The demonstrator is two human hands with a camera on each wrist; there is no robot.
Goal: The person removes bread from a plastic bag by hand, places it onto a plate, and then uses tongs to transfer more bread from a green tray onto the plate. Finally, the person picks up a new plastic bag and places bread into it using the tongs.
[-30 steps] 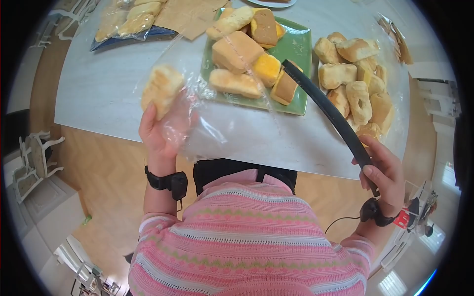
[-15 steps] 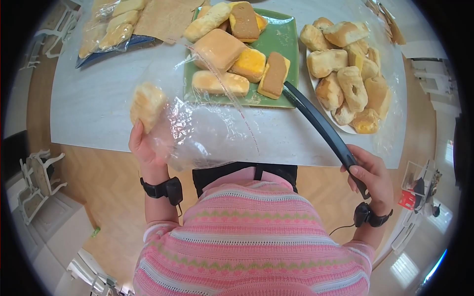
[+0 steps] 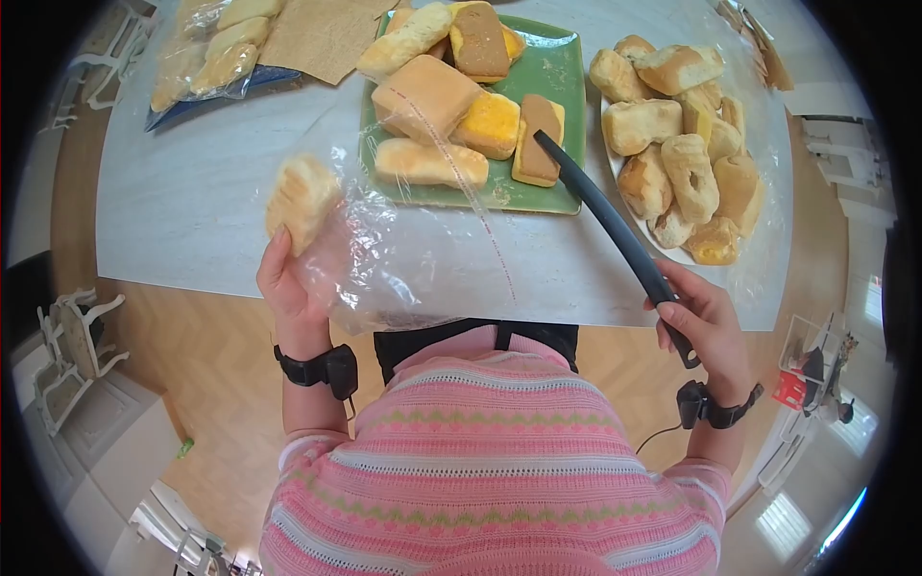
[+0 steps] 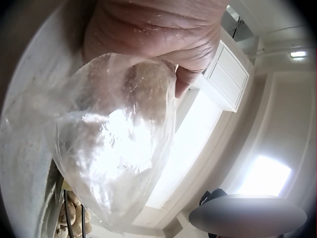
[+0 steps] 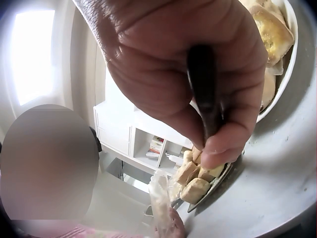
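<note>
In the head view the left hand (image 3: 298, 293) grips a pale bread roll (image 3: 302, 200) together with a clear plastic bag (image 3: 403, 259) that hangs to its right. The right hand (image 3: 706, 322) holds long black tongs (image 3: 615, 226) by the handle end, fingers and thumb round them. Their tip lies over a brown-topped cake piece (image 3: 538, 154) on the green square plate (image 3: 569, 192); whether it touches cannot be told. In the left wrist view the bag (image 4: 114, 148) covers part of the left hand (image 4: 153, 29).
Several other breads (image 3: 427, 101) lie on the green plate's left part. A white plate (image 3: 617, 173) heaped with rolls stands at the right. Bagged rolls (image 3: 226, 58) and brown paper (image 3: 322, 38) lie at the upper left of the table (image 3: 192, 221).
The head view has shifted slightly. The tongs' tip has moved from the plate's lower edge up and left over the cake piece. Roll and bag stay in the left hand, now slightly further right.
</note>
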